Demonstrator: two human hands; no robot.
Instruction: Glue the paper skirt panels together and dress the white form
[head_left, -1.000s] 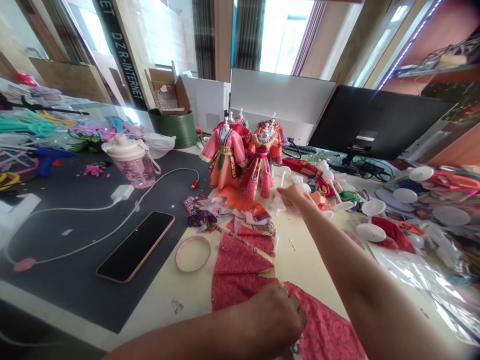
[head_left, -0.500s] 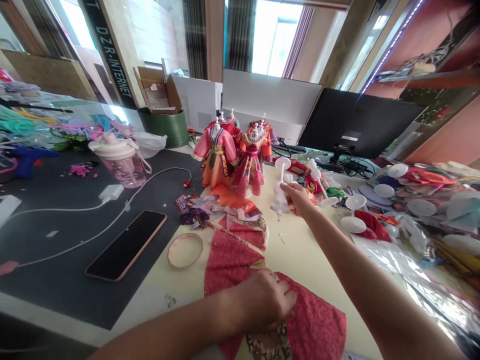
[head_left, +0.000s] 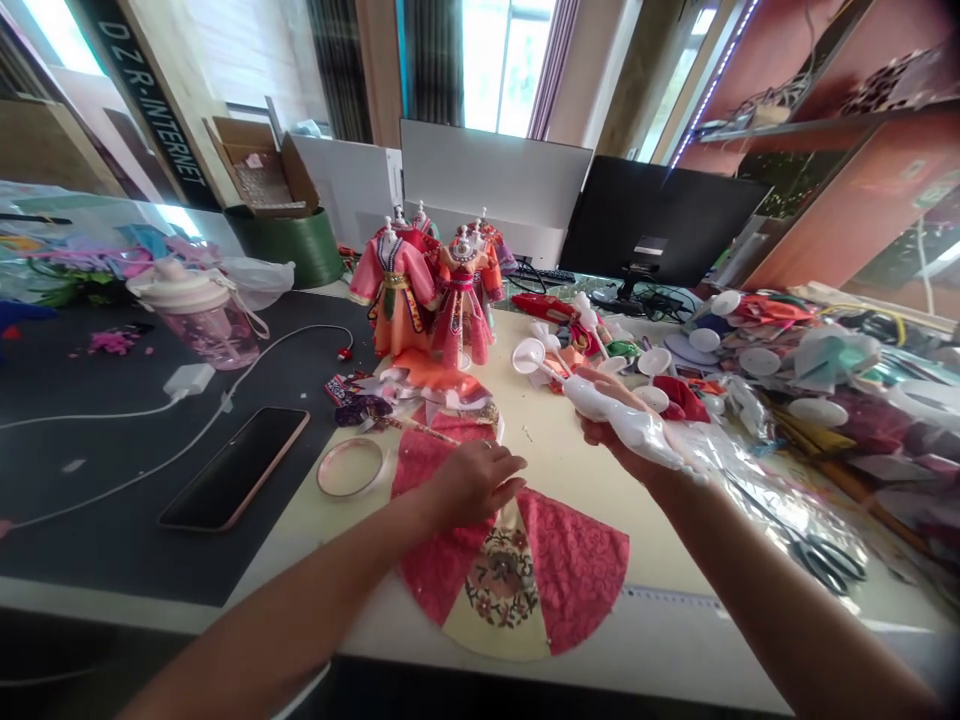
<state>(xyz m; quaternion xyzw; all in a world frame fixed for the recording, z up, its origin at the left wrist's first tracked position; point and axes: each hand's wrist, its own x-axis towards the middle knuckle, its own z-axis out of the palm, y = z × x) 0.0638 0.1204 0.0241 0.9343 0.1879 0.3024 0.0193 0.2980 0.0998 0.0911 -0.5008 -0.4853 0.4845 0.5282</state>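
In my right hand (head_left: pixel 619 425) lies a white mannequin form (head_left: pixel 619 412), tilted, its round base toward the upper left and its narrow end over my wrist. My left hand (head_left: pixel 480 482) is on the upper part of a red patterned skirt piece (head_left: pixel 581 570) with a cream floral panel; its fingers are curled, and whatever they hold is hidden. Above the skirt lie orange and white cloth pieces (head_left: pixel 431 382). Dressed doll forms (head_left: pixel 394 290) in pink, orange and red stand behind them.
A phone (head_left: pixel 236 468), a tape ring (head_left: pixel 350 467), a cable and a pink bottle (head_left: pixel 199 315) are at the left. Scissors (head_left: pixel 825 560), plastic wrap and piled cloth with white round bases (head_left: pixel 817 411) lie right. Monitors (head_left: pixel 660 225) stand behind.
The white form, upright at my right hand before, has been brought nearer and tipped over my palm. My left hand has moved up the skirt, uncovering its floral panel. The view has shifted right.
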